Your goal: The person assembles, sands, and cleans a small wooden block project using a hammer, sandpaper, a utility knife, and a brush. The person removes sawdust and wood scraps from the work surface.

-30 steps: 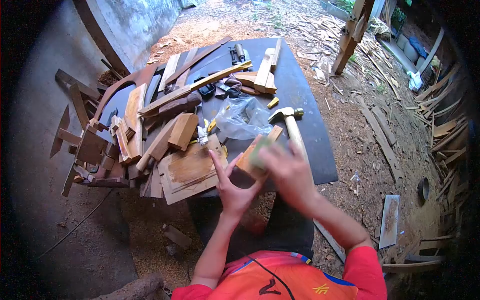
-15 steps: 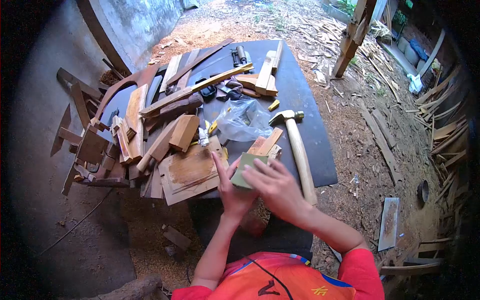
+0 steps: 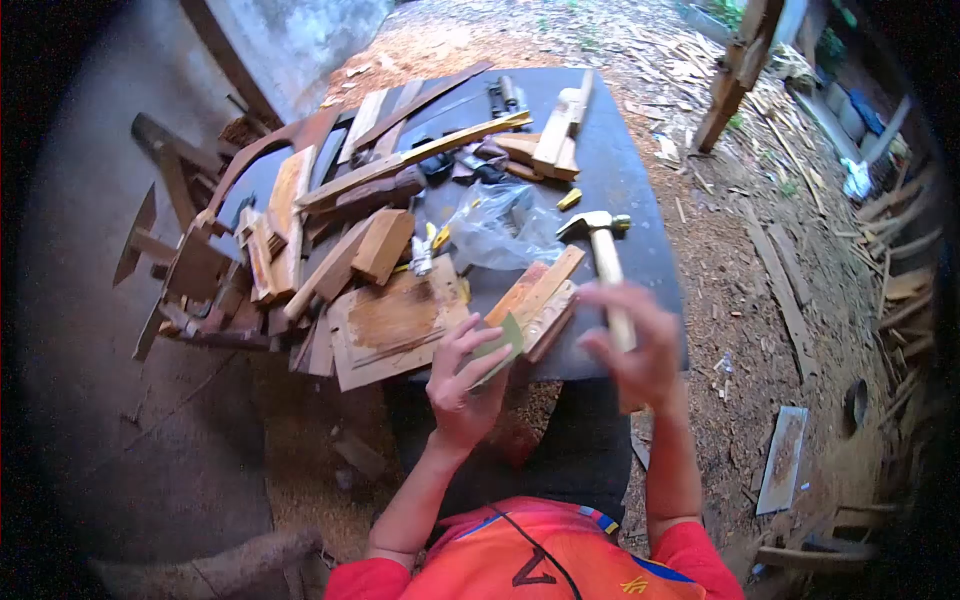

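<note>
- Thumb and fingers of the left hand pinch a green sheet by its near edge, holding it tilted.
- Right hand is blurred, its fingers loosely curled over the near end of the hammer handle; whether it grips cannot be told.
- Block lies between the hands, just beyond the sheet.
- Board lies just left of the left hand's fingers.
- Bag sits beyond the block, on the table.
</note>
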`<state>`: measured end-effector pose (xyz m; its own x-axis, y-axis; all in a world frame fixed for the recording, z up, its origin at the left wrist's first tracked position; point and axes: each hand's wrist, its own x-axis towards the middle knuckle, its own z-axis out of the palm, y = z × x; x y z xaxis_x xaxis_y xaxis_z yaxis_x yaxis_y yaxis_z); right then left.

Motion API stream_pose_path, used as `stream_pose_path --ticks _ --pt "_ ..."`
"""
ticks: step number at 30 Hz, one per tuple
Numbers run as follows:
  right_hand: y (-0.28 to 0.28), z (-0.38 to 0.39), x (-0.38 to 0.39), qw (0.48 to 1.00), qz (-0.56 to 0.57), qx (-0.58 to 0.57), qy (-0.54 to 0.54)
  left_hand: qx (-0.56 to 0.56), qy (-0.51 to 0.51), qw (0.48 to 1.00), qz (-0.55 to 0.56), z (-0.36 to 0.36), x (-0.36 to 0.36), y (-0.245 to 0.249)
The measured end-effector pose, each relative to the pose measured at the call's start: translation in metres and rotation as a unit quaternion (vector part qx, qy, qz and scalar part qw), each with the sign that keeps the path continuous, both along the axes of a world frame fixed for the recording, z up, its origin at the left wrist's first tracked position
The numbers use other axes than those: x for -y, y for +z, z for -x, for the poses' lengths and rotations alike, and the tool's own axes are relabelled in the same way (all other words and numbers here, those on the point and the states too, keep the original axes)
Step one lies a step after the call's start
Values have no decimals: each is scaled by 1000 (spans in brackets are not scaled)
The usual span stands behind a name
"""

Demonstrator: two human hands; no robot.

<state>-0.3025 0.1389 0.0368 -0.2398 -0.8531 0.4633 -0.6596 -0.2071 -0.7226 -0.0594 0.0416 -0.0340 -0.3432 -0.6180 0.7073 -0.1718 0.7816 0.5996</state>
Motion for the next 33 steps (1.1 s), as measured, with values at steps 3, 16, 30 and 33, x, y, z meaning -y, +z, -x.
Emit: stream_pose_path --ticks 3,16,30,33 --pt "-53 63 -11 935 -32 -146 -323 20 -2 1000 6 -19 -5 6" --pt "-86 73 -34 913 -213 45 -344 139 167 972 94 -33 133 52" --pt "-95 78 -36 924 -182 82 -326 291 75 949 94 -14 150 22" --pt "-96 79 -35 924 -180 82 -327 349 88 927 103 3 174 27"
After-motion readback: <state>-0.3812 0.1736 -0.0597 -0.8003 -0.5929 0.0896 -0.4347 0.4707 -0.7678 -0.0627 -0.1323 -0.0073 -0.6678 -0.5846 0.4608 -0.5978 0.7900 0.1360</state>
